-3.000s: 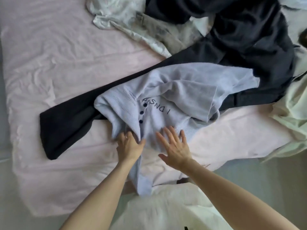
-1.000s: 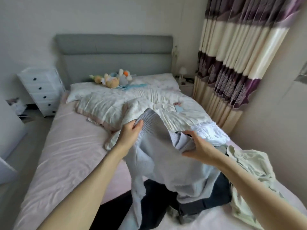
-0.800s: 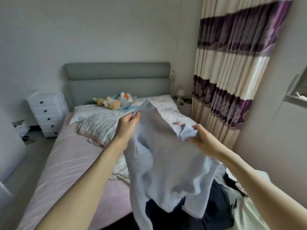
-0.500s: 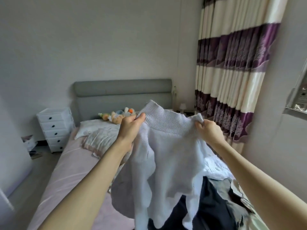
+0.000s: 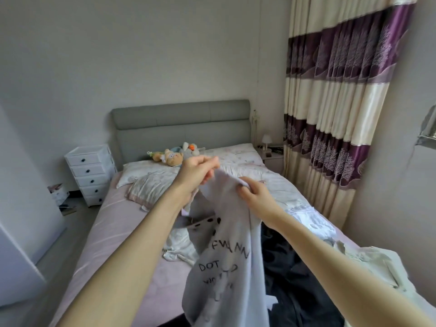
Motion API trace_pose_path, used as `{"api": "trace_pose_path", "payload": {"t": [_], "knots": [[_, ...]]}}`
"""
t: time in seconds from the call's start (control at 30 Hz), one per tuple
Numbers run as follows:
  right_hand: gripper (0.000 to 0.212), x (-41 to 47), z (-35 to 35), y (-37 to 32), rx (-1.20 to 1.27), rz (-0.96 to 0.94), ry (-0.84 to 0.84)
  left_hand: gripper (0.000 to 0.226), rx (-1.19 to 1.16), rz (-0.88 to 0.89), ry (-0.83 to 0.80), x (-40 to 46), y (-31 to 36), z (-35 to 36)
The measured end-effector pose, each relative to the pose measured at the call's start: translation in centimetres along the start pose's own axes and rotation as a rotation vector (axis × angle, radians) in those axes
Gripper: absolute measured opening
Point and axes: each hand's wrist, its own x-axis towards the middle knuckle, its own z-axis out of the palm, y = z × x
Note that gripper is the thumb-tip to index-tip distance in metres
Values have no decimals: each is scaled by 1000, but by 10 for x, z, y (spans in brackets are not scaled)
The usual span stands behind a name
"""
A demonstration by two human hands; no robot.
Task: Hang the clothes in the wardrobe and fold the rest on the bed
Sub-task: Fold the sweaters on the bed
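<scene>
Lilac knit sweater [image 5: 224,256]: I see it lifted above the bed, hanging down from both hands; dark lettering and a row of dark buttons face me, and its lower part falls out of view at the bottom edge.
Left hand [image 5: 195,172]: fingers curled, pinching the top edge of the sweater, the higher of my two hands.
Right hand [image 5: 253,193]: thumb and fingers clamped on a bunched fold of the same top edge, just right of and slightly lower than the left hand.
Bed [image 5: 113,232]: pink sheet stretching below and left of the left forearm.
Dark garment [image 5: 295,291]: heaped on the bed under my right forearm, partly behind the hanging sweater.
Pale green garment [image 5: 377,267]: crumpled to the right of the right forearm.
Floral quilt [image 5: 271,187]: spread beyond both hands, with a pillow [image 5: 141,169] beyond the left hand.
Stuffed toys [image 5: 177,155]: against the grey headboard [image 5: 181,123], past the left hand.
White drawer unit [image 5: 90,173]: far left of the left hand, beside the bed.
Striped curtain [image 5: 342,102]: purple and cream, well right of the right hand.
</scene>
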Motion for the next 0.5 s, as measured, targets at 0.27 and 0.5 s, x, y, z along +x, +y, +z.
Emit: {"api": "trace_pose_path", "payload": {"t": [0.27,0.5], "knots": [[28,8,-23,-27,-79,-112,-127,88,281,-260,-643,-52,-113,-7],[27,3,-60,-17,-185,-220,107,15,210,-233,-370,-44,-137,13]]}}
